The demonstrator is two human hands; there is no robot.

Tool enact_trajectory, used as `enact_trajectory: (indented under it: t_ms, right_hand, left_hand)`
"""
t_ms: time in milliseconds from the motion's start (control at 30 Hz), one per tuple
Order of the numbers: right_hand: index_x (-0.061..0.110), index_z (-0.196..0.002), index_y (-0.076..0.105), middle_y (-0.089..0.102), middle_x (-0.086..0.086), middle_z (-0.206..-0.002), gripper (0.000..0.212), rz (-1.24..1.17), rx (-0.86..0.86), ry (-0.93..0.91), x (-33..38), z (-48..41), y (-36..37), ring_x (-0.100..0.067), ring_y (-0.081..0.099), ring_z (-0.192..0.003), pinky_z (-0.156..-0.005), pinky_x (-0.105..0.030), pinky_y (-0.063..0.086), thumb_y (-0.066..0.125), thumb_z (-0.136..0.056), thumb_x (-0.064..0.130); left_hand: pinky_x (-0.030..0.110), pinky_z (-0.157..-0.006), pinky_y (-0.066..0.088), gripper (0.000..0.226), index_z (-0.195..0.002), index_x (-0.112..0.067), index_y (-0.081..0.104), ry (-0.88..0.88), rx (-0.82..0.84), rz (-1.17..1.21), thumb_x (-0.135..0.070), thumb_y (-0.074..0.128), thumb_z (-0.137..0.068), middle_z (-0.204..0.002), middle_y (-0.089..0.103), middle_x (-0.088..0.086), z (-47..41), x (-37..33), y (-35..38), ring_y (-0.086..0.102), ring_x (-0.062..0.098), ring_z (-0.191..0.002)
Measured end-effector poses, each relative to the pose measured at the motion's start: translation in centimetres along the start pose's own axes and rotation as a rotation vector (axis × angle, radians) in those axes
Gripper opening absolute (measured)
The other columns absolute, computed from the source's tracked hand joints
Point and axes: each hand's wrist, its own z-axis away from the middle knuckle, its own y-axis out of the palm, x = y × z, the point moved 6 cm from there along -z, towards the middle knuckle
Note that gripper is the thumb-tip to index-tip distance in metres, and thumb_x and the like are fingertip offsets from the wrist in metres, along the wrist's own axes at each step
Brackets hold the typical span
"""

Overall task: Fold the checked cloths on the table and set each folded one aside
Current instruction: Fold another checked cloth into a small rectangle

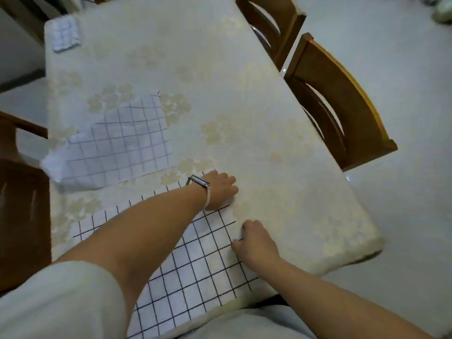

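A white cloth with a black check (195, 272) lies flat on the near part of the table (244, 99). My left hand (221, 190), with a watch on its wrist, grips the cloth's far right corner with curled fingers. My right hand (254, 237) pinches the cloth's right edge a little nearer to me. A second checked cloth (122, 145) lies spread at the left, its near left corner hanging crumpled over the table's edge. A small folded checked cloth (64, 33) sits at the far left corner.
The table carries a cream cover with pale flowers. Two wooden chairs (330, 101) stand along its right side, and another chair (22, 204) is at the left. Pale floor tiles surround the table.
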Motion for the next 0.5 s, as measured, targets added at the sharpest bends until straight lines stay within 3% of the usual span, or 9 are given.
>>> enact_trajectory:
  t_ms: [133, 267, 500]
  right_hand:
    - [0.016, -0.118, 0.049, 0.044, -0.003, -0.12, 0.047, -0.027, -0.102, 0.077, 0.6, 0.1, 0.4, -0.025, 0.048, -0.114, -0.08, -0.038, 0.046, 0.06, -0.086, 0.049]
    - [0.016, -0.117, 0.051, 0.042, -0.004, -0.121, 0.044, -0.035, -0.138, 0.101, 1.4, -0.1, 0.7, -0.026, 0.045, -0.116, -0.083, -0.038, 0.046, 0.061, -0.087, 0.045]
    - [0.015, -0.117, 0.051, 0.043, -0.004, -0.121, 0.042, -0.069, -0.181, 0.109, 1.7, -0.1, 0.9, -0.026, 0.045, -0.113, -0.083, -0.037, 0.045, 0.062, -0.085, 0.04]
  left_hand:
    - [0.041, -0.089, 0.04, 0.034, -0.126, -0.015, 0.046, 0.051, 0.023, -0.039, -0.017, 0.051, -0.093, -0.123, 0.048, 0.009, -0.3, 0.2, 0.6, 0.048, 0.028, -0.109]
    - [0.039, -0.091, 0.039, 0.031, -0.123, -0.017, 0.053, 0.123, 0.055, -0.134, -0.016, 0.052, -0.091, -0.121, 0.051, 0.007, -0.2, 0.2, 1.3, 0.048, 0.027, -0.111]
    - [0.042, -0.101, 0.037, 0.033, -0.119, -0.018, 0.053, 0.19, -0.083, -0.128, -0.012, 0.051, -0.086, -0.12, 0.053, 0.005, 1.6, 0.3, 1.1, 0.048, 0.026, -0.109]
